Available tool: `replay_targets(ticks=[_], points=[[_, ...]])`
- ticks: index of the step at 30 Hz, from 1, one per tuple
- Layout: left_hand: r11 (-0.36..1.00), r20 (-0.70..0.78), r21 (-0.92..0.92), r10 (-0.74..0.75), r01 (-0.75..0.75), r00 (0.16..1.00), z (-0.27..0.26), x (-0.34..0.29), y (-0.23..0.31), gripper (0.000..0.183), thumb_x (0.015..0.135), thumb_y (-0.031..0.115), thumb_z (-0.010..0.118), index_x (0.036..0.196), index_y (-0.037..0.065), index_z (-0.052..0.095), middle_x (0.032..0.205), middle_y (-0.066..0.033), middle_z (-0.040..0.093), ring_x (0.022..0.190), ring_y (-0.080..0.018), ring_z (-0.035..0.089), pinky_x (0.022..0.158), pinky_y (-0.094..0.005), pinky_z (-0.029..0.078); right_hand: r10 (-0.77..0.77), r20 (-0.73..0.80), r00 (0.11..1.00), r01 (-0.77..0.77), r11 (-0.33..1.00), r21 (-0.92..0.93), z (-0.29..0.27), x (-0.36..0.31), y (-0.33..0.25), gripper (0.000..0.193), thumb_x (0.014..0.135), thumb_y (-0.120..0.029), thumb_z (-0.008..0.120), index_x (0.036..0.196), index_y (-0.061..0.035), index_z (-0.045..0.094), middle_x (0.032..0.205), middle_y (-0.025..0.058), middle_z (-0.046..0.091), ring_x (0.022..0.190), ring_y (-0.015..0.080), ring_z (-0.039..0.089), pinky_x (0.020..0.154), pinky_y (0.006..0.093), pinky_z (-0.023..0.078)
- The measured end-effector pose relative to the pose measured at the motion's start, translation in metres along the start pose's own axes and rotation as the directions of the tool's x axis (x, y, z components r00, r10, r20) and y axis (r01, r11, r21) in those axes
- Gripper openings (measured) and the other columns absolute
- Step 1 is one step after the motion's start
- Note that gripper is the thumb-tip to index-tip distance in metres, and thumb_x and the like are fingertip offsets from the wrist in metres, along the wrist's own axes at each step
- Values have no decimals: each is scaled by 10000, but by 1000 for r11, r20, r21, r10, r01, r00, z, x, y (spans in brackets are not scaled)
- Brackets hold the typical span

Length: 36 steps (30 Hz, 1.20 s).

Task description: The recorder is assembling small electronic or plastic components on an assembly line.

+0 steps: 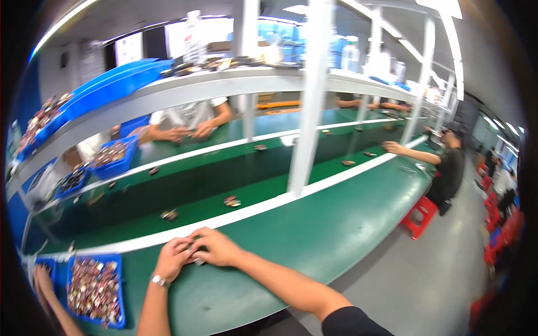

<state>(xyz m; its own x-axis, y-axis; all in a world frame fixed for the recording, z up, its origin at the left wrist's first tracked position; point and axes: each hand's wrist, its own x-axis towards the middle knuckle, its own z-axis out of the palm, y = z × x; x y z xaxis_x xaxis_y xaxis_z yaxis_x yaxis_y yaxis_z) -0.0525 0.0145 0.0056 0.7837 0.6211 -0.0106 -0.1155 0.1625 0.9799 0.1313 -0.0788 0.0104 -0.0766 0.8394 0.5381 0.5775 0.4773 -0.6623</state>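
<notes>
The fingers of the left hand (175, 259) and the right hand (217, 247) are bending and meeting above the worktop (336, 210). A small part (199, 261) is showing at the right fingertips; blur is hiding which hand, if either, is gripping it. A silver-coloured watch (159, 280) is encircling the left wrist.

The worktop is presenting a smooth green surface, reflecting the light and curving toward the right. At its left end, a blue tray (121, 280) is holding many small pieces (92, 288); another person's forearm (53, 299) is extending beside it. A white rail (154, 239) is bordering the far edge. Beyond it, a green belt (224, 173) is carrying scattered clusters (232, 201).

White posts (309, 101) are supporting a long shelf (224, 87) above. Opposite, a co-worker (190, 115) is working with both hands. At right, a person in black (448, 168) is sitting on a red stool (418, 217) and reaching toward the belt. Grey floor (381, 285) is extending behind; ceiling lights (454, 56) are shining overhead.
</notes>
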Motion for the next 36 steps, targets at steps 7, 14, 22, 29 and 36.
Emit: replay_targets(ticks=[7,14,22,29,36], points=[[990,111,-124,-48,62,993,9,17,-8,273,937,24,558,1209,34,526,1160,-86,630,1048,-169,630,886,-319,553,74,-82,994,-86,985,-151,-11,-10,-2,105,780,-141,734,871,-89,733,1129,68,627,1122,268,543,955,383,457],[992,82,-109,-57,66,995,1,8,-5,272,944,49,559,1214,49,526,1158,-63,638,1059,-146,622,897,-318,534,77,-116,990,-96,982,-160,5,-5,-6,96,788,-122,713,875,-84,725,1134,46,628,1113,259,546,945,370,460],[992,89,-109,-47,56,995,-5,10,-10,278,943,66,569,1216,51,521,1151,-66,639,1053,-151,623,895,-325,532,79,-138,987,-99,985,-138,9,-5,-4,117,791,-107,701,902,-94,732,1150,34,622,1117,257,541,947,373,462],[992,83,-114,-49,58,995,-5,13,-13,254,952,63,560,1202,58,518,1157,-76,638,1054,-157,623,892,-325,535,80,-195,978,-110,983,-146,17,-8,-1,143,782,-96,707,922,-100,736,1161,40,624,1133,267,537,959,378,460],[993,48,-119,-24,29,999,-6,10,-12,243,954,69,564,1192,58,515,1196,-86,627,1071,-176,621,906,-336,535,10,-232,973,-57,979,-195,19,-5,-10,181,757,-69,713,934,-97,735,1170,56,620,1134,279,540,949,381,472]])
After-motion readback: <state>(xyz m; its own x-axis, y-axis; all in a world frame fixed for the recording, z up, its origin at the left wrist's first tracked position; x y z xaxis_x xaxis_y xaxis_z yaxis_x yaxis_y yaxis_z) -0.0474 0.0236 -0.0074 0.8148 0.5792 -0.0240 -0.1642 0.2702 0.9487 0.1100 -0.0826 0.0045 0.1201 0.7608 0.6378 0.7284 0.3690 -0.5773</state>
